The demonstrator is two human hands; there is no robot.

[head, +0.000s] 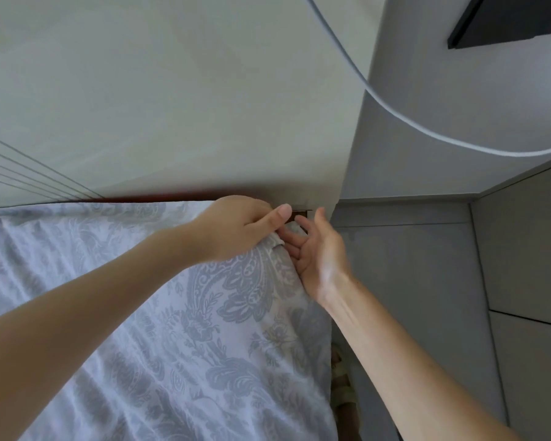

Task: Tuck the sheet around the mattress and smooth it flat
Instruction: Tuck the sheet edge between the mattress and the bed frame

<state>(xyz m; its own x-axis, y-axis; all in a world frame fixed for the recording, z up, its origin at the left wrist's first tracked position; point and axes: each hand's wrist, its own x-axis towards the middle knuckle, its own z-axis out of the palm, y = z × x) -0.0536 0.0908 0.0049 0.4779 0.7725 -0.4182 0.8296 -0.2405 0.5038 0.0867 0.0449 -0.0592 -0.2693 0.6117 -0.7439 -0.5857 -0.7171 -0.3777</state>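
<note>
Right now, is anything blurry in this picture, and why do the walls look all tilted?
Head view: the wide lens tilts the wall and fans out its lines; head view: the right hand looks slightly smeared, while the sheet pattern is fairly sharp; head view: the light is soft, with no hard shadows or harsh glare.

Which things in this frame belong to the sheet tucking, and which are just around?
In the job: patterned sheet; left hand, gripping its corner; right hand, open beside that corner; wooden bed frame.

Just around: wall; grey cable; dark shelf; grey cabinet panels.
</note>
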